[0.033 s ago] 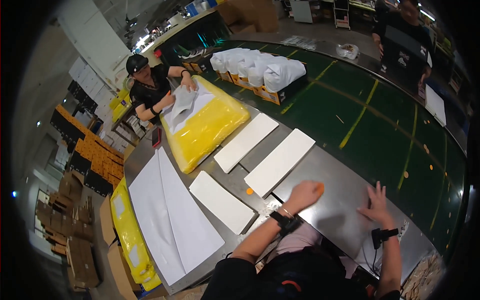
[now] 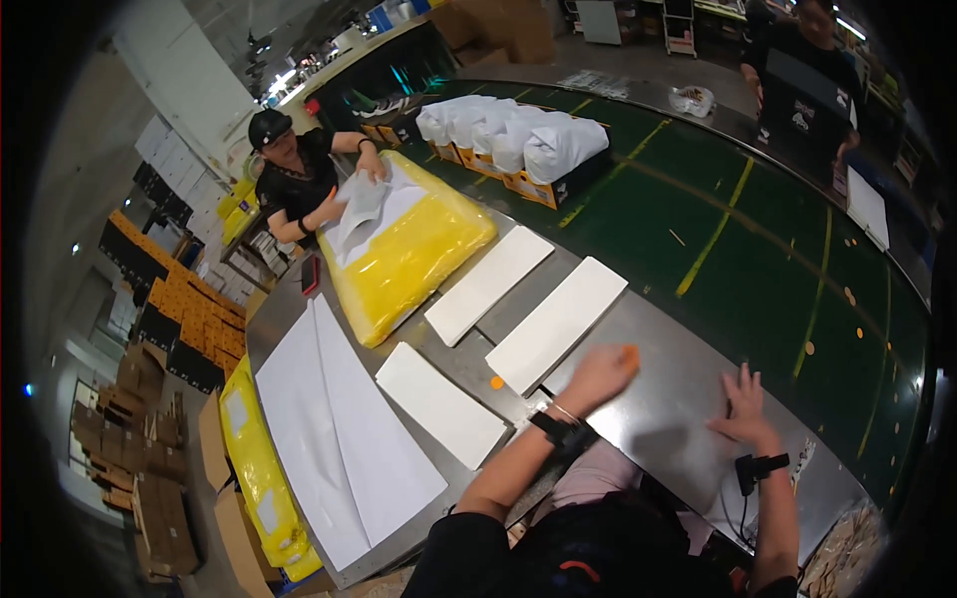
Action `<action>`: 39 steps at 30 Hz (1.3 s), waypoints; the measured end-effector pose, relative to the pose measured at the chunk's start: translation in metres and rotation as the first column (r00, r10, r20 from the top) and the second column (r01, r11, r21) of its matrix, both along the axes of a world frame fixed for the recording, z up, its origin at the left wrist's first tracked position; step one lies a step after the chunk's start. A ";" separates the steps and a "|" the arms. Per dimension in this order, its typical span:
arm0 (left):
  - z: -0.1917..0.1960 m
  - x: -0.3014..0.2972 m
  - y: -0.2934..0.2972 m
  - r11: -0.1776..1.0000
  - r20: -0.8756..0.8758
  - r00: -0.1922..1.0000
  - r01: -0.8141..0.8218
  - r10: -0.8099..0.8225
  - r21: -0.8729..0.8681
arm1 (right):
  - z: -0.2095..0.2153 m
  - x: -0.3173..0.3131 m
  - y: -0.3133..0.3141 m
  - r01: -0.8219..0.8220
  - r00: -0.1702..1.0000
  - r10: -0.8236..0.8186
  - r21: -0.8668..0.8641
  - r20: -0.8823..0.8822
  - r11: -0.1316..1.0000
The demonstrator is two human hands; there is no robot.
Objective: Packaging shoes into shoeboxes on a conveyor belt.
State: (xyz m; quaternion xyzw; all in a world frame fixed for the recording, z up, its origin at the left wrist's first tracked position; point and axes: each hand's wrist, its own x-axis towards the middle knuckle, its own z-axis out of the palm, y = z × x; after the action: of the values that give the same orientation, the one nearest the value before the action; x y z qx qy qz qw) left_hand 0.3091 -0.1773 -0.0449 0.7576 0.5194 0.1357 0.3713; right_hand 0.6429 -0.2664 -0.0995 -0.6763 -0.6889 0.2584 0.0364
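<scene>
**Hands on the steel table, orange thing under the left one**

Nothing has really moved since the earlier shot, both hands are parked in the same spots on the table and the white pieces lie just as they did

Left hand [image 2: 598, 374] is curled loosely over a small round orange object [image 2: 629, 356], fingers bent around it with the orange poking out at the fingertip end. Looks like a light hold on it, pressed down against the bare grey metal tabletop [image 2: 658, 419]. Black band on that wrist. Right hand [image 2: 743, 407] is flat on the table, fingers spread wide, holding nothing, also with a black wrist strap

Just beside the left hand, on its far-left side, sits a long flat white rectangular panel [image 2: 556, 324], and a tiny orange dot [image 2: 496, 382] lies on the metal near that panel's closer end. A second long white panel [image 2: 488, 284] lies parallel a bit further out, and a shorter white rectangular panel [image 2: 440, 404] is to the left, nearer me. Beyond that, a big white folded sheet [image 2: 339, 429] covers the left end of the table

Further up there's a bulky yellow plastic-wrapped package [image 2: 419, 254] with white sheets on top, and another person in black [image 2: 289, 179] has both hands on those sheets. Green floor with yellow lines to the right, and a row of white bags [image 2: 518, 135] in the back
</scene>
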 end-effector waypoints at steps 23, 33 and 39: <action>-0.005 -0.152 0.396 0.637 0.668 0.126 -0.469 0.733 -0.611 | 0.030 -0.044 0.020 -0.030 0.997 0.048 -0.256 0.064 0.966; -0.028 -0.174 0.439 0.569 0.673 -0.068 -0.474 0.737 -0.671 | 0.023 -0.046 0.017 -0.109 0.992 0.116 -0.128 0.044 0.986; -0.034 -0.080 0.389 0.660 0.681 -0.050 -0.203 0.731 -0.723 | 0.020 -0.045 0.011 -0.100 0.981 0.118 -0.122 0.151 0.987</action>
State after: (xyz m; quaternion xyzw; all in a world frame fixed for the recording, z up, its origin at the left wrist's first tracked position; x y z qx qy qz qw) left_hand 0.2292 0.2117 -0.0791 0.1495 0.4041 0.5910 0.6820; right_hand 0.5984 -0.2555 -0.0795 -0.6568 -0.7098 0.2444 -0.0712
